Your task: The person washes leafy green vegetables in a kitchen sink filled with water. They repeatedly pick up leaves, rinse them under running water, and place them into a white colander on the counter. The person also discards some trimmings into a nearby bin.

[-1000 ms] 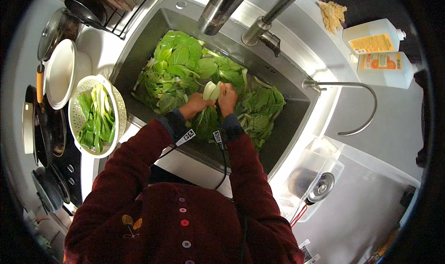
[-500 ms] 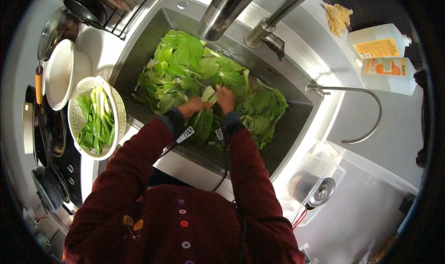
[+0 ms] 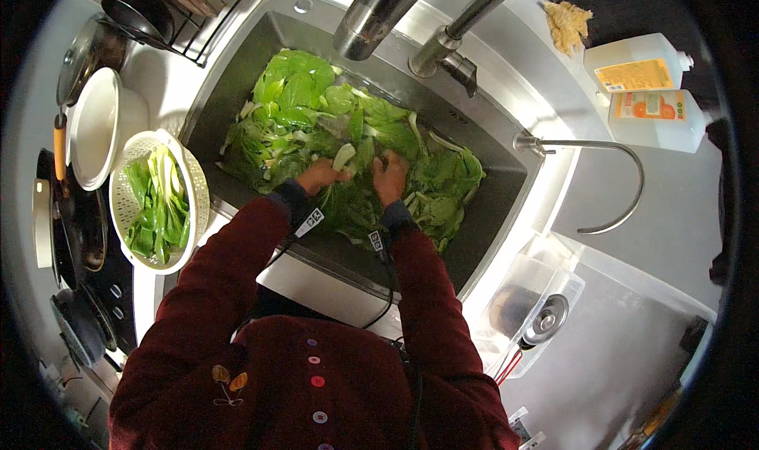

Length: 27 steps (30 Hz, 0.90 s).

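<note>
Pale-stemmed leafy greens (image 3: 296, 90) float and lie in water in a dark grey sink (image 3: 494, 236). My left hand (image 3: 319, 176) is closed around a bok choy (image 3: 343, 157), whose pale stem end sticks up past the fingers. To its right, my right hand (image 3: 390, 178) is over the leaves, fingers bent and thumb a little apart, with nothing visible in its grasp. Left of the sink stands a cream colander (image 3: 199, 183) containing a bunch of greens (image 3: 164, 205).
A faucet (image 3: 447, 51) and a thick metal cylinder (image 3: 360, 35) overhang the sink's far side. A thin curved spout (image 3: 624, 153) stands right. Beyond it are two plastic bottles (image 3: 652, 118) and a yellow sponge (image 3: 568, 24). A white pot (image 3: 99, 130) and pans line the left.
My hands have come apart: the right has left the bok choy's stem and moved slightly right and down. The left keeps the bok choy. The whole view has shifted a little left.
</note>
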Motion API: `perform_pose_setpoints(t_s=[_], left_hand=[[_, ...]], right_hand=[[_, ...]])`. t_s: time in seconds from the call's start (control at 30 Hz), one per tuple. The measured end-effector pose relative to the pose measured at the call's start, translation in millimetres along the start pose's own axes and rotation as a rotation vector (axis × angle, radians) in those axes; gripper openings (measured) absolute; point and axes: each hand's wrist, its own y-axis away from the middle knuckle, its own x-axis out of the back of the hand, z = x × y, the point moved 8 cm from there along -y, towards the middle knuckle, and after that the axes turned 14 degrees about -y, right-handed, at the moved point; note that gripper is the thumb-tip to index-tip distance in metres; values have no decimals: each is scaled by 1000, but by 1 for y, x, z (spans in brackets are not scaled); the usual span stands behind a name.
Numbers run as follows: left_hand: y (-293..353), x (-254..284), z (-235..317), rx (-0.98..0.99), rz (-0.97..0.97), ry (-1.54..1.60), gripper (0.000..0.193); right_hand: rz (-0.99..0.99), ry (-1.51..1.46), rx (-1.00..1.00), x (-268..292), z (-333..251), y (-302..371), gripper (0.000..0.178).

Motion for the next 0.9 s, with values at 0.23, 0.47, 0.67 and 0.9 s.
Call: perform_pose_setpoints(t_s=[0.23, 0.47, 0.67, 0.9], left_hand=[[33, 15, 52, -33, 1, 68, 43], [36, 22, 80, -130, 9, -21, 41], [37, 26, 44, -3, -26, 119, 32], [8, 9, 31, -2, -47, 387, 32]], right_hand=[[-144, -471, -227, 3, -51, 10, 67], [43, -546, -422, 24, -35, -18, 45], [-107, -1317, -548, 45, -16, -14, 72], [-626, -761, -468, -9, -62, 40, 73]])
